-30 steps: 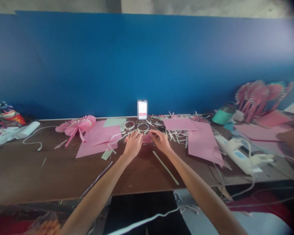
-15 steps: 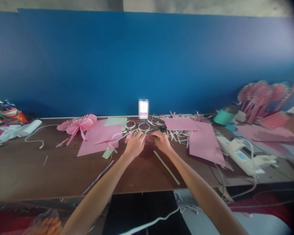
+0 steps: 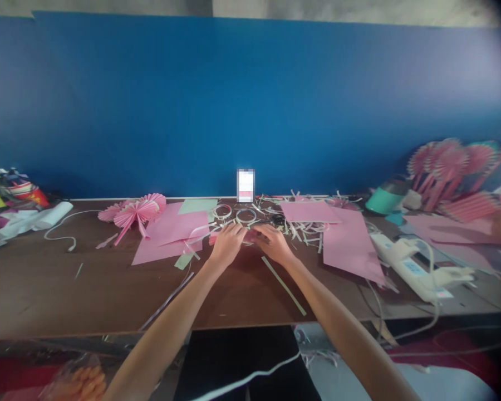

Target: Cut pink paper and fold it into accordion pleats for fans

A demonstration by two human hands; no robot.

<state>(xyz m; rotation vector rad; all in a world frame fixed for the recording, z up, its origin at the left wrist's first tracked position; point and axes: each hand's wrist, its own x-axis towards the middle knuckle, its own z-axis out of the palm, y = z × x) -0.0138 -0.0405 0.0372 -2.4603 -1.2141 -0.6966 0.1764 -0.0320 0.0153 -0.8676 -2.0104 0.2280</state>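
My left hand (image 3: 227, 243) and my right hand (image 3: 273, 243) meet over a small folded pink paper piece (image 3: 249, 236) lying on the brown table (image 3: 108, 289). Both hands have their fingers pressed down on it, side by side. Just beyond the fingers lie two pale paper rings (image 3: 234, 214) and a heap of pale paper shreds (image 3: 303, 228). A long pale paper strip (image 3: 284, 285) lies on the table under my right forearm.
Pink sheets lie left (image 3: 167, 236) and right (image 3: 348, 242) of my hands. Pink paper fans (image 3: 136, 214) sit far left; more fans (image 3: 451, 167) lean at the right. A white glue gun (image 3: 413, 267) with its cord lies at the right. A blue wall panel (image 3: 250, 106) backs the table.
My hands have closed together over the pink piece, covering more of it. The view has shifted slightly; nothing else on the table has moved.
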